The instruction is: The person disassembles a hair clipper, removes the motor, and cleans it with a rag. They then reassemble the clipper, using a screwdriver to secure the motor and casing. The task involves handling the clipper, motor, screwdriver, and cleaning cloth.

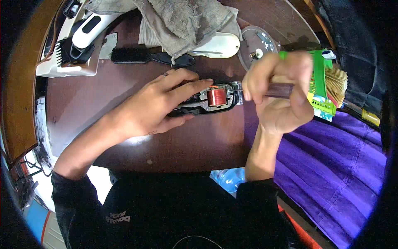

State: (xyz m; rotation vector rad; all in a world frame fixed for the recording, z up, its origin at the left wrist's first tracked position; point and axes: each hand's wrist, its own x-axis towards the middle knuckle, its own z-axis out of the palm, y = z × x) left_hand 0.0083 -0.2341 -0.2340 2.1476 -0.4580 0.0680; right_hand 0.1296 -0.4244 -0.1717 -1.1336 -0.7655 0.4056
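Head view, going from the left of the frame: in the upper left a white and black hair clipper (85,35) with a black comb guard lies on a white box (66,68) at the edge of the dark brown worktop (83,103). Just right of it a black brush (141,56) lies flat, its handle reaching under a crumpled grey cloth (182,20) at the top centre. A cream-coloured plastic cover (222,45) shows from beneath the cloth's right edge.

In the middle of the frame the left hand (159,106) rests palm down over the rear of an opened hair clipper (207,101), its fingers (190,85) spread along the top edge and the thumb tucked under the lower edge, pinning the body to the worktop. The clipper lies lengthwise with its casing off, a copper coil (216,96) exposed and the metal blade (237,89) pointing right.

Right of the blade, the right hand (277,93) is raised above the worktop with its fingers closed around the dark handle of a tool (280,90); whether the tip meets the clipper cannot be told. Behind this hand, at the upper right, lie a round metal lid (261,39), green packaging (321,81) and a gold comb (336,83). Purple fabric (331,153) fills the lower right.
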